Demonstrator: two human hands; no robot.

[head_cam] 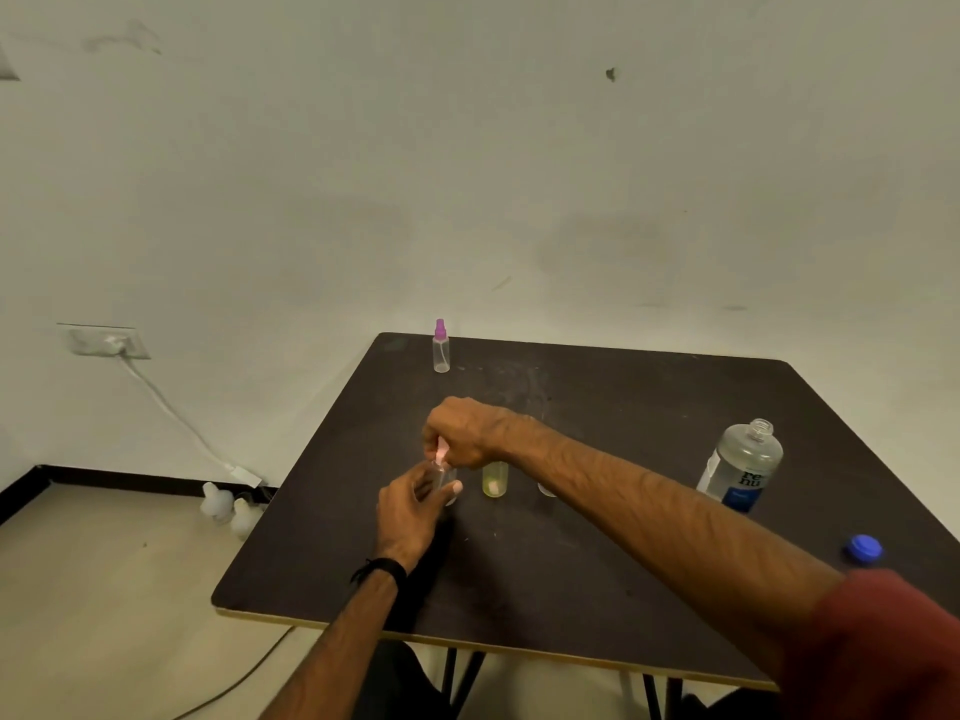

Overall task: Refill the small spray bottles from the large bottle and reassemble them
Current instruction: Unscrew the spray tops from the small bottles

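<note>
My left hand (pixel 410 517) grips a small clear spray bottle (pixel 440 480) standing on the dark table (pixel 597 574). My right hand (pixel 462 431) pinches its pink spray top (pixel 442 453) right over the bottle's neck. Just to the right stands a yellowish small bottle (pixel 494 479), its top hidden behind my right wrist. Another clear bottle (pixel 545 490) is mostly hidden behind my right forearm. A small bottle with a purple spray top (pixel 440 348) stands at the table's far left corner. The large bottle (pixel 742 467) stands uncapped at the right.
The large bottle's blue cap (pixel 863 549) lies near the table's right edge beside my red sleeve. On the floor to the left sit white plastic bottles (pixel 228 509) and a cable running from a wall socket (pixel 106 343).
</note>
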